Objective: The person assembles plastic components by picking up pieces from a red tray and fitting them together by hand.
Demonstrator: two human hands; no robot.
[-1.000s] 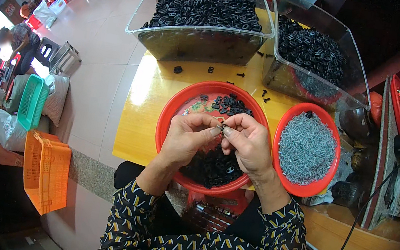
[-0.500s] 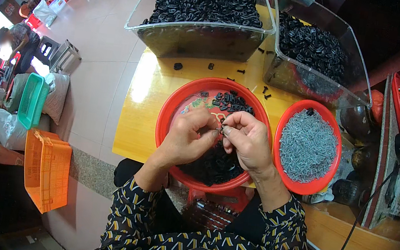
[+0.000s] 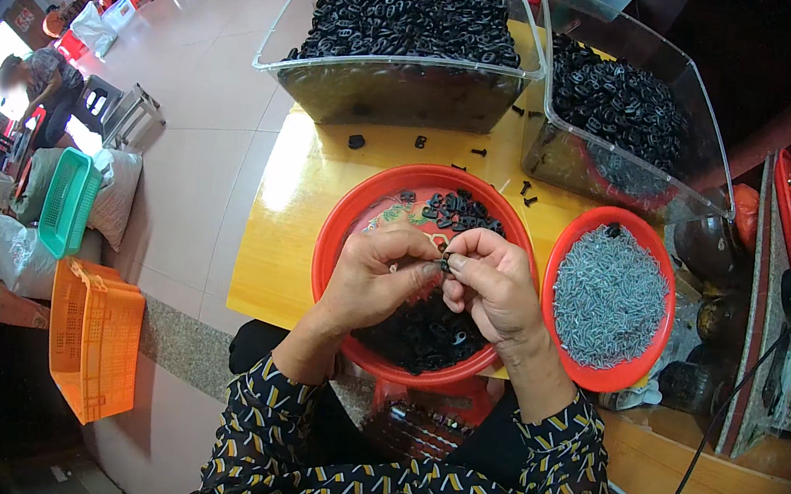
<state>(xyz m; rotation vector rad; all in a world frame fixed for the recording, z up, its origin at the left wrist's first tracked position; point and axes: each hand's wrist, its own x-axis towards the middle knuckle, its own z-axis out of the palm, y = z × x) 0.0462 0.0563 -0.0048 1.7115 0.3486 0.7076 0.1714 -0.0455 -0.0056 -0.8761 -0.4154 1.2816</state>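
Note:
Over a round red basin (image 3: 329,238), my two hands meet fingertip to fingertip. My right hand (image 3: 500,286) pinches a small black plastic part (image 3: 445,262). My left hand (image 3: 377,275) is closed in a pinch against the same part; whether its fingers hold a second small piece is too small to tell. Loose black parts (image 3: 460,210) lie at the far side of the basin, and a larger pile of black parts (image 3: 424,336) lies below my hands. To the right, a red oval tray (image 3: 667,283) holds many small silvery screws (image 3: 609,293).
Two clear plastic bins, one straight ahead (image 3: 399,68) and one at the right (image 3: 704,178), hold heaps of black parts on the yellow table (image 3: 274,261). Loose black screws (image 3: 528,195) lie between. Orange (image 3: 94,337) and green (image 3: 68,204) baskets stand left; a person (image 3: 47,86) sits beyond.
The view has shifted slightly, so the scene sits a little lower and to the right. My hands stay together over the basin, with the black part showing more plainly between the fingertips.

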